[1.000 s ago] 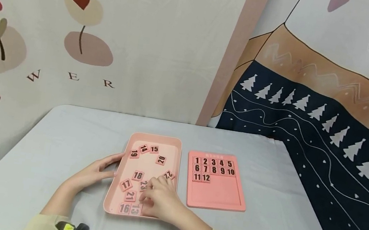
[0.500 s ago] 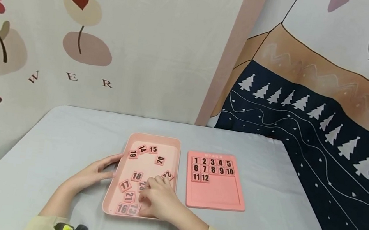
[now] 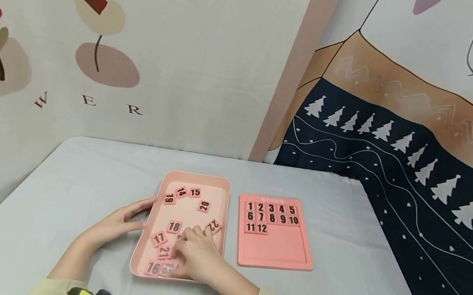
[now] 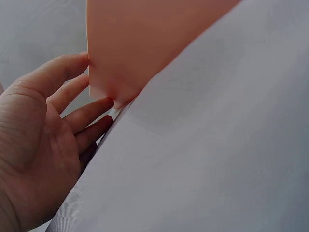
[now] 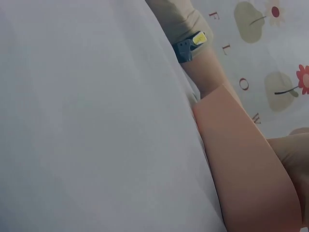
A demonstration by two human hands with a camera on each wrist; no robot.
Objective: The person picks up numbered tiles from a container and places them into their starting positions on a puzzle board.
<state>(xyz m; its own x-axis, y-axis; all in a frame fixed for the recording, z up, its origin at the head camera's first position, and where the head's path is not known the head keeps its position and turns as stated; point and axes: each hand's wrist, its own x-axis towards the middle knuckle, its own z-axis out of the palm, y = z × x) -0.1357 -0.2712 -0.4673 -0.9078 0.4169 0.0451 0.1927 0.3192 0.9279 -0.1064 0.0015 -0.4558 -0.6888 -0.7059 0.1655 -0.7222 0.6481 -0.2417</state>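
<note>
Pink tile 13 [image 3: 166,269] lies by the right fingers [image 3: 180,247], grip unclear; relaxed left fingers [image 3: 142,204] touch the tray [image 3: 218,195].

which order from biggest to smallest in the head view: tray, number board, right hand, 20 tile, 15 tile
1. tray
2. number board
3. right hand
4. 20 tile and 15 tile: they look alike, so not ranked against each other.
</note>
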